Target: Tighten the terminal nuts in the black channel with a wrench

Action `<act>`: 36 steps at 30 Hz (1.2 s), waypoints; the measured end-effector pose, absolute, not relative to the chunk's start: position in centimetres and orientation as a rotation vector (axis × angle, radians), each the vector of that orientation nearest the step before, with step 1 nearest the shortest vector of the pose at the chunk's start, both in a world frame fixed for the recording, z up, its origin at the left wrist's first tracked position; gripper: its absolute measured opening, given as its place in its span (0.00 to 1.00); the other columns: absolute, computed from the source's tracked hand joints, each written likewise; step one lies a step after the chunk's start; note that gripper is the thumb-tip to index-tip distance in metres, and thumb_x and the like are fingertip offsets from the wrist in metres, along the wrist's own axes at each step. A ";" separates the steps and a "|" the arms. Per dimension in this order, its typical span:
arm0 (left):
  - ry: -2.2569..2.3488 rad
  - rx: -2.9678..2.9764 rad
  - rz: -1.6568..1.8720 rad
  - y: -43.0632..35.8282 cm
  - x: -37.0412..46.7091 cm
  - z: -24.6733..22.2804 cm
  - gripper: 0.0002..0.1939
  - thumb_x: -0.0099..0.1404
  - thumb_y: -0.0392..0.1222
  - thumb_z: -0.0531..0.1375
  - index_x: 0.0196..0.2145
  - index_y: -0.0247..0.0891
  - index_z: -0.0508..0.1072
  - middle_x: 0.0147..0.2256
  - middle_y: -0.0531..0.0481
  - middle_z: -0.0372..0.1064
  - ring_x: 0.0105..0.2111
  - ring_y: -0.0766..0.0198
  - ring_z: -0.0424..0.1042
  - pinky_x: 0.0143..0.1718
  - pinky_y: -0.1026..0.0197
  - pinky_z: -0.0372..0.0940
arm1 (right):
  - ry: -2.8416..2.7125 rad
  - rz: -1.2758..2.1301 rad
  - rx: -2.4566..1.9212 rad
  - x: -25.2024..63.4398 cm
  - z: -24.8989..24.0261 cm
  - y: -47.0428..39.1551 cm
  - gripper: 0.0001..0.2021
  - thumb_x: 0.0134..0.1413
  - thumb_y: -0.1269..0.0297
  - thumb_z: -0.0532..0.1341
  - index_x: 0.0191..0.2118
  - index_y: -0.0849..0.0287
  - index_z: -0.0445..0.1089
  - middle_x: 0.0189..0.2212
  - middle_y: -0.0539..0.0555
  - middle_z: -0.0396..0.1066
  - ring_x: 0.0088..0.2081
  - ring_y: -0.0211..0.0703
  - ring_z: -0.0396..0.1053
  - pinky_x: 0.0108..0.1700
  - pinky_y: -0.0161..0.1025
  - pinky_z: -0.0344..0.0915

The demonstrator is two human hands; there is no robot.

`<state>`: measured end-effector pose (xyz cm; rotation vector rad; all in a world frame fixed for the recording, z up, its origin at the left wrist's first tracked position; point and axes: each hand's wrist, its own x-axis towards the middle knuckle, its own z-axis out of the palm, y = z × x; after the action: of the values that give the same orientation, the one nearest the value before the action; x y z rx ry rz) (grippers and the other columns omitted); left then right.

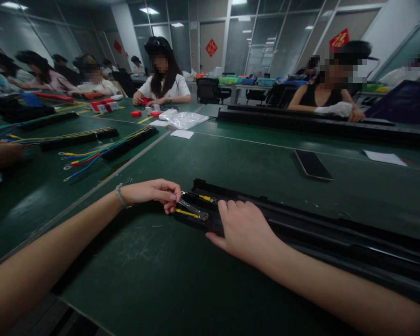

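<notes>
My left hand (pixel 164 193) is closed round one end of a metal wrench (pixel 191 208). The wrench's far end sits on a small bolt in the near end of a long black channel-shaped housing (pixel 301 228). Wires with yellow sleeves (pixel 187 213) lie in that end, on either side of the wrench. My right hand (pixel 245 228) grips the housing just right of the bolt, fingers over the top and thumb on the near side. Part of the housing is hidden beneath this hand.
A phone (pixel 313 164) lies beyond the housing. Bundles of coloured wires with ring terminals (pixel 91 156) rest at left, near another person's blurred hand (pixel 2 156). Across the green table (pixel 133 261) are a plastic bag (pixel 187 120), another long black housing (pixel 301 123) and seated co-workers.
</notes>
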<state>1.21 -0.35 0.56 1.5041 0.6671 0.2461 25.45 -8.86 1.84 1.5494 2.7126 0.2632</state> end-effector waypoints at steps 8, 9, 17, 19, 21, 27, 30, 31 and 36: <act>0.646 1.496 0.244 -0.2 1.1 0.3 0.04 0.62 0.38 0.55 0.32 0.34 0.67 0.28 0.52 0.66 0.26 0.69 0.67 0.29 0.67 0.62 | 2.716 0.265 1.548 25.4 1.7 -8.8 0.24 0.45 0.45 0.49 0.37 0.64 0.62 0.28 0.59 0.66 0.30 0.47 0.64 0.32 0.43 0.57; 0.643 1.495 0.244 -0.2 1.1 0.3 0.04 0.62 0.38 0.55 0.33 0.34 0.67 0.28 0.52 0.66 0.26 0.69 0.67 0.29 0.67 0.62 | 2.717 0.260 1.547 25.4 1.7 -8.8 0.24 0.45 0.45 0.49 0.38 0.64 0.62 0.28 0.59 0.66 0.30 0.47 0.64 0.32 0.43 0.57; 0.648 1.499 0.243 -0.3 1.2 0.5 0.04 0.62 0.37 0.54 0.32 0.34 0.67 0.27 0.52 0.66 0.26 0.69 0.67 0.28 0.67 0.62 | 2.709 0.236 1.550 25.4 1.9 -8.9 0.24 0.45 0.46 0.49 0.37 0.63 0.62 0.29 0.59 0.66 0.31 0.47 0.64 0.33 0.43 0.58; 0.654 1.503 0.244 -0.4 1.2 0.5 0.04 0.62 0.37 0.54 0.32 0.34 0.66 0.27 0.52 0.66 0.26 0.68 0.67 0.28 0.67 0.62 | 2.711 0.244 1.547 25.4 1.9 -8.9 0.24 0.46 0.45 0.49 0.37 0.63 0.62 0.29 0.59 0.66 0.31 0.47 0.64 0.33 0.43 0.57; 0.658 1.508 0.245 -0.4 1.2 0.5 0.04 0.62 0.37 0.54 0.32 0.34 0.66 0.28 0.52 0.66 0.26 0.68 0.67 0.28 0.67 0.62 | 2.700 0.250 1.543 25.4 1.9 -8.9 0.24 0.46 0.45 0.48 0.37 0.63 0.62 0.29 0.59 0.67 0.31 0.47 0.64 0.33 0.43 0.57; 0.661 1.503 0.246 -0.3 1.2 0.4 0.04 0.62 0.37 0.54 0.32 0.34 0.66 0.27 0.52 0.66 0.27 0.68 0.67 0.27 0.68 0.62 | 2.684 0.250 1.546 25.4 1.9 -8.8 0.25 0.45 0.45 0.48 0.37 0.63 0.62 0.29 0.59 0.67 0.31 0.47 0.64 0.32 0.42 0.56; 0.661 1.495 0.250 -0.3 1.2 0.4 0.04 0.62 0.37 0.55 0.32 0.33 0.66 0.27 0.51 0.67 0.27 0.68 0.68 0.27 0.68 0.62 | 2.698 0.258 1.553 25.4 1.9 -8.9 0.24 0.45 0.45 0.49 0.37 0.63 0.62 0.29 0.59 0.66 0.31 0.47 0.64 0.32 0.42 0.57; 0.662 1.493 0.252 -0.3 1.2 0.5 0.04 0.62 0.38 0.55 0.32 0.33 0.66 0.28 0.51 0.67 0.27 0.68 0.68 0.27 0.68 0.63 | 2.703 0.261 1.554 25.4 1.8 -8.9 0.24 0.45 0.45 0.49 0.37 0.63 0.62 0.29 0.59 0.66 0.31 0.47 0.64 0.33 0.42 0.57; 0.675 1.502 0.255 -0.5 1.3 0.6 0.05 0.62 0.38 0.55 0.31 0.34 0.67 0.27 0.52 0.67 0.26 0.68 0.68 0.26 0.68 0.63 | 2.702 0.265 1.563 25.4 1.7 -8.8 0.24 0.45 0.45 0.50 0.37 0.63 0.62 0.29 0.59 0.66 0.31 0.48 0.64 0.32 0.43 0.58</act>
<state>1.34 -0.47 0.58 1.5024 0.6752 0.2555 25.43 -8.83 1.74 1.5630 2.7016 0.2649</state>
